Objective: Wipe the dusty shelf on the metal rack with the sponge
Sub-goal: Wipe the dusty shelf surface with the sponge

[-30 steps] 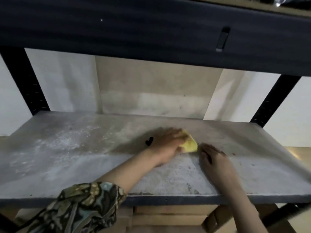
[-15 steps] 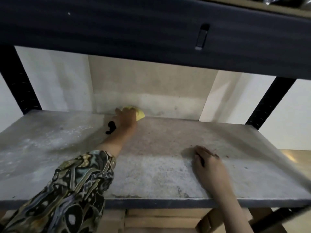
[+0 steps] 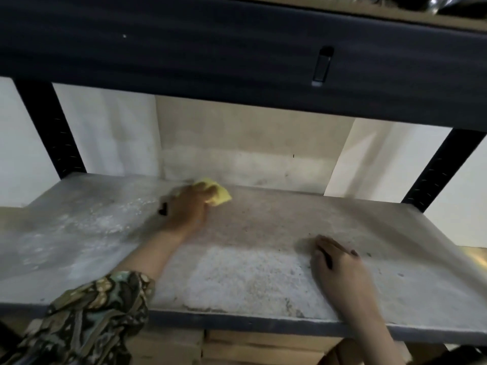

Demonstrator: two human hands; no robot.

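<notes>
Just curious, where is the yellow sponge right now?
The yellow sponge is under the left hand, at the back of the dusty shelf near the wall.

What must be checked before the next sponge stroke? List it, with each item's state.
1. Sponge in hand: ok; the left hand holds it with the fingers curled over it.
2. Sponge on the shelf: ok; it lies near the back edge.
3. Bracing hand out of the way: ok; the right hand rests flat near the front, apart from the sponge.
4. Dust left to wipe: not ok; white patches show at the left and front centre.
5. Sponge's underside clean: cannot tell; it is hidden.
6. Sleeve off the dust: cannot tell; it hangs at the front edge.
</notes>
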